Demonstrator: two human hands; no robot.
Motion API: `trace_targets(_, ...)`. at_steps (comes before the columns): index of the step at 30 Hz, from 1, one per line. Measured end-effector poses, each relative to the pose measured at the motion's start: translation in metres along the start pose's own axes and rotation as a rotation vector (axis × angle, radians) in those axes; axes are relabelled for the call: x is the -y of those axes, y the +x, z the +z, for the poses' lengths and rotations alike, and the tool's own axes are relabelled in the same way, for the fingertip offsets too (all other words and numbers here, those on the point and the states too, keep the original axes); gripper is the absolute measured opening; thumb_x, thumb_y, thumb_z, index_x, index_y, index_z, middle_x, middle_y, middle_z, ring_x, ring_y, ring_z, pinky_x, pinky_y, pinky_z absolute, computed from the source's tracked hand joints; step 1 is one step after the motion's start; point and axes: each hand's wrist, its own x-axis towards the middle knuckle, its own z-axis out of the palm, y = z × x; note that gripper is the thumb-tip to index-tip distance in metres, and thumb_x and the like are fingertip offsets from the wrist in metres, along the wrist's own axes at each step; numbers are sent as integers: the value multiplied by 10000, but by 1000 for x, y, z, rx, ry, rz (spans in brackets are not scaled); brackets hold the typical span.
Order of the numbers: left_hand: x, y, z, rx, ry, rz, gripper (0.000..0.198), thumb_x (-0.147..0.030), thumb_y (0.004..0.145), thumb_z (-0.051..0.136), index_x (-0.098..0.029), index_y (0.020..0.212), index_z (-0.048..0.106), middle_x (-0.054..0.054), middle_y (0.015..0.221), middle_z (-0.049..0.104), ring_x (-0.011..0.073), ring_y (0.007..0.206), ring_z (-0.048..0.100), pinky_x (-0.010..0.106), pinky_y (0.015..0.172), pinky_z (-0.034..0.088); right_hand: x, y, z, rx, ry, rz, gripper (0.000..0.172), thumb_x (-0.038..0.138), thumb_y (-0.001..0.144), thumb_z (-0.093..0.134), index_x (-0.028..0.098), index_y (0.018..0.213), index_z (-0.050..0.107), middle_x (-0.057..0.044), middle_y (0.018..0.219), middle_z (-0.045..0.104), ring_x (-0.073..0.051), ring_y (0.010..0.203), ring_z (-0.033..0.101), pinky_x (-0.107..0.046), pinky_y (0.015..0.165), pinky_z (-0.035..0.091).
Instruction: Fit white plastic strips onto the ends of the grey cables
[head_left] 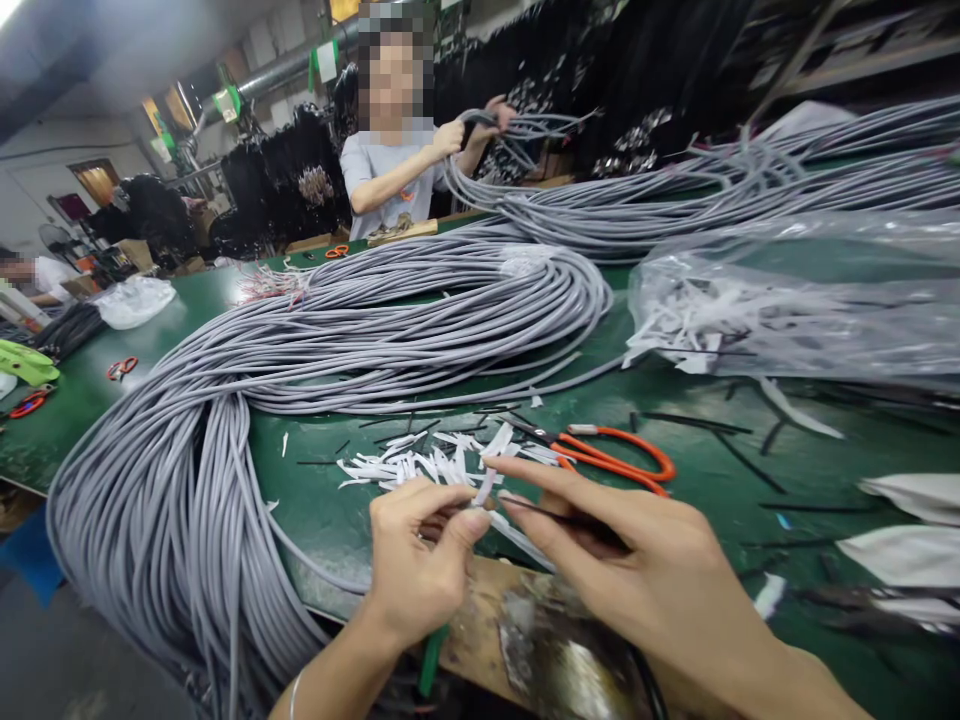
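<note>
My left hand (427, 560) is closed in a pinch on the end of a grey cable (319, 570), which runs in from the left. A short whitish piece (486, 486) sticks up from its fingertips. Close by on the right, my right hand (622, 550) holds a thin dark pointed tool (536, 508), mostly hidden in the palm; its kind is unclear. The right index fingertip reaches to the whitish piece. Behind both hands lie white strips (420, 462) in a loose pile, with orange-handled scissors (622, 450) beside them.
Large bundles of grey cable (360, 330) cover much of the green table (585, 410) and hang over its front left edge. A clear plastic bag (795, 300) of white scraps lies right. Opposite, a person (397, 170) holds cable ends. Black offcuts (697, 422) are scattered about.
</note>
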Motion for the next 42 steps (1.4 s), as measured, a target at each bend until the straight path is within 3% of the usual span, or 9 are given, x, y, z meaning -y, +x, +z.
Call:
trace_targets(5,0,1,-1,38,9,-3,329,-375,843,496,-113,768,680,7,601,460,76,430,362,202,388,279,-3,-2,0,48,45,66,290,260,818,506,142,1010,689,19,519,514,-90,367,405,-210,342,339)
trace_targets(11,0,3,3,-3,5,-128,263,-297,838,478,-108,780,651,3,562,503,90,435,405,202,424,326,-2,1,5,13,44,-84,286,173,812,472,119,987,692,46,434,442,-79,331,336,-203,312,282)
trace_targets(14,0,3,2,-4,185,-25,228,-228,814,498,-104,782,687,36,602,563,118,505,471,213,470,355,-4,2,6,-20,7,-184,273,119,807,463,88,961,686,35,427,491,-76,316,341,-206,326,304)
trace_targets(17,0,2,0,16,276,69,179,-197,765,567,-108,774,722,42,578,589,121,498,474,221,486,365,-5,4,6,-39,-41,-190,249,122,813,456,90,878,693,3,467,562,-74,308,349,-211,333,321)
trace_targets(22,0,2,-1,-50,189,100,139,-200,707,637,-115,745,740,36,549,602,118,483,472,218,478,366,-1,6,4,-2,10,-97,259,166,812,459,99,869,703,-2,464,573,-83,317,372,-210,317,312)
trace_targets(26,0,3,0,-116,128,14,143,-218,692,649,-115,724,743,30,546,593,107,463,456,210,439,333,-1,6,0,0,131,47,228,219,783,513,126,832,715,0,448,563,-102,351,414,-215,339,343)
trace_targets(32,-3,3,0,-98,102,37,141,-217,675,666,-114,719,752,35,527,599,104,453,463,210,437,335,-3,13,-4,-10,319,305,207,339,719,581,166,708,696,-22,508,605,-141,442,539,-223,394,422)
trace_targets(35,-4,3,1,-86,60,5,143,-225,674,662,-113,704,747,44,542,621,106,451,474,204,423,349,-1,15,-5,79,360,317,217,356,710,572,168,690,678,-48,566,648,-176,518,593,-249,456,471)
trace_targets(42,-4,0,2,20,62,-22,166,-229,718,616,-109,727,731,59,614,664,112,479,515,196,444,407,-4,13,-5,131,254,270,228,374,765,520,181,708,628,-12,501,552,-149,458,510,-240,411,387)
